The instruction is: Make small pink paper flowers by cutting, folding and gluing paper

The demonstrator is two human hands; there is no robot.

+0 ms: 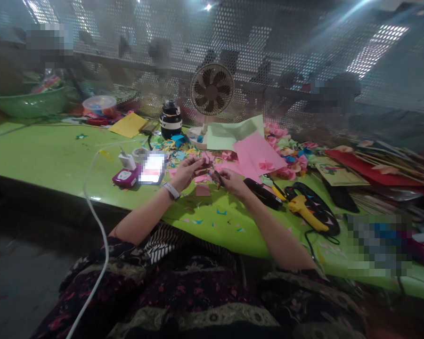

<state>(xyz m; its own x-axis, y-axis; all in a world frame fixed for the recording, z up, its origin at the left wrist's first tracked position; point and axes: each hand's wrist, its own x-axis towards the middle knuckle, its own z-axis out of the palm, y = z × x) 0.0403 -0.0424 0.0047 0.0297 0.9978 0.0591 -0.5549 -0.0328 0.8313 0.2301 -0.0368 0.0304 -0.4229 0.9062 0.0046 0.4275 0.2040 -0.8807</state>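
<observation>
Over the green tabletop (102,165), my left hand (188,173) pinches a small piece of pink paper (207,159). My right hand (231,181) is closed around a pair of scissors (218,177) with dark handles, whose blades point at that paper. Both hands are close together and slightly above the table. Just below them lies a small pink paper square (202,189). Larger pink sheets (256,153) and a pale green sheet (233,134) rest beyond my right hand. Fine detail at the fingertips is too small to make out.
A lit phone (151,168) and a purple box (125,178) with a white charger sit left. Behind stand a black bottle (170,120) and a fan (212,89). To the right are a black stapler-like tool (263,193), a yellow glue gun (307,214) and paper flowers (295,165).
</observation>
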